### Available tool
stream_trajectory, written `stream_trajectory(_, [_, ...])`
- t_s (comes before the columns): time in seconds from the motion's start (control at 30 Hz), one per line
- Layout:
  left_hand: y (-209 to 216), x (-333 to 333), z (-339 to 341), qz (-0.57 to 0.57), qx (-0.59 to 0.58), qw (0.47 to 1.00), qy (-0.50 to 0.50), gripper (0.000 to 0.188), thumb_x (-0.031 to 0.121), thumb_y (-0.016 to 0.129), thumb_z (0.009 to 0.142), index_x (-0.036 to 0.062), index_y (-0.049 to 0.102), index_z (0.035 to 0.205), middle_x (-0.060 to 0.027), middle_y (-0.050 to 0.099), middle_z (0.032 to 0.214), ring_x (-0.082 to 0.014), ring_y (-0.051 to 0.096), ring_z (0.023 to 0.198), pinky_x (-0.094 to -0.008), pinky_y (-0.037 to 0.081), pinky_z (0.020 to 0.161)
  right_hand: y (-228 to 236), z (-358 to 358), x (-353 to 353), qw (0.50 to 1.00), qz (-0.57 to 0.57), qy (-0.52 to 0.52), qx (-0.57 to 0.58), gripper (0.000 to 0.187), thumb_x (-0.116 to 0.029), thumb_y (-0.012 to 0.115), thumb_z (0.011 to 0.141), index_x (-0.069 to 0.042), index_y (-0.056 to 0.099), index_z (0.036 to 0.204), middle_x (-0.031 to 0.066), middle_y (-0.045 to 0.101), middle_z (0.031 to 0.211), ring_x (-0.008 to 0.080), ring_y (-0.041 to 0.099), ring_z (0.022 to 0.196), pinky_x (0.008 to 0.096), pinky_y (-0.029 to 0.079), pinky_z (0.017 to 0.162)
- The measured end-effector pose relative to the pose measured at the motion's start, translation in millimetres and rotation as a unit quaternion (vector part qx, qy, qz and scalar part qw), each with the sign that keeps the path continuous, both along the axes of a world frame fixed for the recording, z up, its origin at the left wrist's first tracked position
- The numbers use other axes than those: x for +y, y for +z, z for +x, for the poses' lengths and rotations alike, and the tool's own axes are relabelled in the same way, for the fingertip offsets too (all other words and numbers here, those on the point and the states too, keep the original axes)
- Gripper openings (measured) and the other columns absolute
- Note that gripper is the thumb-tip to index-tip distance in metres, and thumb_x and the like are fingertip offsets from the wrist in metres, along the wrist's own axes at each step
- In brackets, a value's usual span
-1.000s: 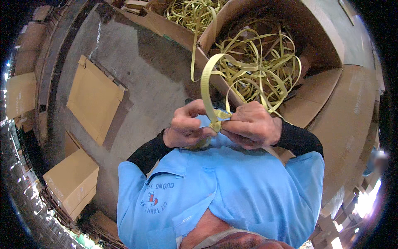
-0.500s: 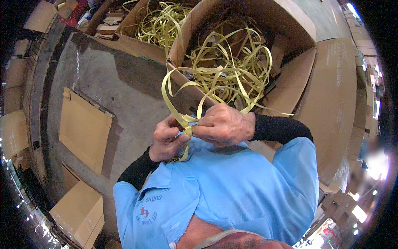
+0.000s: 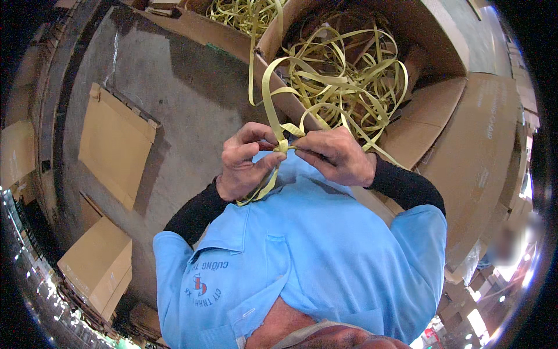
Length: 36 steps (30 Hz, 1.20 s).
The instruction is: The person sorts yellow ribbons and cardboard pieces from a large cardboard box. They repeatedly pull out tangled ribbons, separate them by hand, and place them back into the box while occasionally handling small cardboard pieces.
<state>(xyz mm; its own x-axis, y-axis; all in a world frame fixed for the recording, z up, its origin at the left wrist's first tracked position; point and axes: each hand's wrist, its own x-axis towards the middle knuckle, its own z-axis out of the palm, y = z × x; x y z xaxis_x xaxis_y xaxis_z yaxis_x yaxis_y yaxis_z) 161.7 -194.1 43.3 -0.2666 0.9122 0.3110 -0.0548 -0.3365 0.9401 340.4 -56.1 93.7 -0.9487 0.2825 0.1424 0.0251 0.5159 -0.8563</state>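
Note:
Between my hands, in front of my blue shirt, is a small knot [image 3: 283, 145] in a flat yellow strap. My left hand [image 3: 247, 163] pinches the knot's left side between thumb and fingers. On the knot's other side, my right hand [image 3: 337, 154] pinches the strap between thumb and forefinger. A loop of the yellow strap [image 3: 267, 93] rises from the knot toward the open cardboard box ahead. One strap tail [image 3: 266, 191] hangs below my left hand against the shirt. Some of the strap inside my fingers is hidden.
A big open cardboard box [image 3: 443, 35] ahead holds a tangle of yellow straps [image 3: 343, 75]. Behind it to the left, another box holds more strapping [image 3: 244, 14]. A flat cardboard piece [image 3: 116, 148] lies on the concrete floor at left, with a carton [image 3: 99, 264] nearer. Large cardboard sheets [image 3: 482, 145] stand at right.
My hands have drawn slightly apart around the knot, and my left fingers have opened out more. The view has shifted, so the boxes appear further up and right.

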Motion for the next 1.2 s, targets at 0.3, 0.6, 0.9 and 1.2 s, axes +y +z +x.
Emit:
stream_trajectory(0.3, [7.6, -3.1, -4.3, 0.014, 0.035, 0.998, -0.046, 0.032, 0.004, 0.078, 0.081, -0.0043, 0.050, 0.067, -0.0158, 0.061, 0.100, -0.0191, 0.065, 0.083, -0.0309, 0.059, 0.070, 9.0, -2.9, 2.0, 0.996, 0.010, 0.092, 0.009, 0.024, -0.002, 0.062, 0.075, -0.003, 0.060, 0.099, 0.0139, 0.057, 0.075, 0.0347, 0.061, 0.070, 0.0449, 0.048, 0.062])
stream_trajectory(0.6, [12.6, 0.4, -10.4, -0.015, 0.098, 0.995, -0.005, 0.043, 0.015, 0.082, 0.079, -0.0005, 0.047, 0.062, -0.0144, 0.062, 0.084, -0.0177, 0.060, 0.072, -0.0269, 0.051, 0.063, 12.6, -1.2, 14.0, 0.995, -0.020, 0.072, -0.072, 0.010, -0.012, 0.065, 0.087, -0.003, 0.064, 0.091, 0.0167, 0.062, 0.076, 0.0364, 0.063, 0.073, 0.0470, 0.049, 0.063])
stream_trajectory(0.9, [0.8, 2.2, -13.1, -0.068, 0.026, 0.994, -0.086, 0.029, 0.006, 0.080, 0.079, -0.0008, 0.052, 0.074, -0.0097, 0.057, 0.092, -0.0149, 0.060, 0.077, -0.0279, 0.054, 0.064, 4.0, 0.3, 0.8, 0.992, -0.104, 0.076, 0.002, 0.012, -0.004, 0.067, 0.088, 0.001, 0.066, 0.098, 0.0153, 0.063, 0.074, 0.0320, 0.064, 0.067, 0.0408, 0.049, 0.059])
stream_trajectory(1.2, [3.0, -4.7, -14.7, -0.069, -0.012, 0.995, -0.063, 0.022, -0.003, 0.078, 0.078, -0.0007, 0.070, 0.098, -0.0123, 0.062, 0.100, -0.0183, 0.065, 0.087, -0.0291, 0.057, 0.072, 5.9, 3.1, -3.7, 0.996, -0.009, 0.009, -0.094, 0.020, -0.010, 0.060, 0.090, -0.002, 0.065, 0.108, 0.0176, 0.066, 0.083, 0.0347, 0.066, 0.076, 0.0438, 0.053, 0.068])
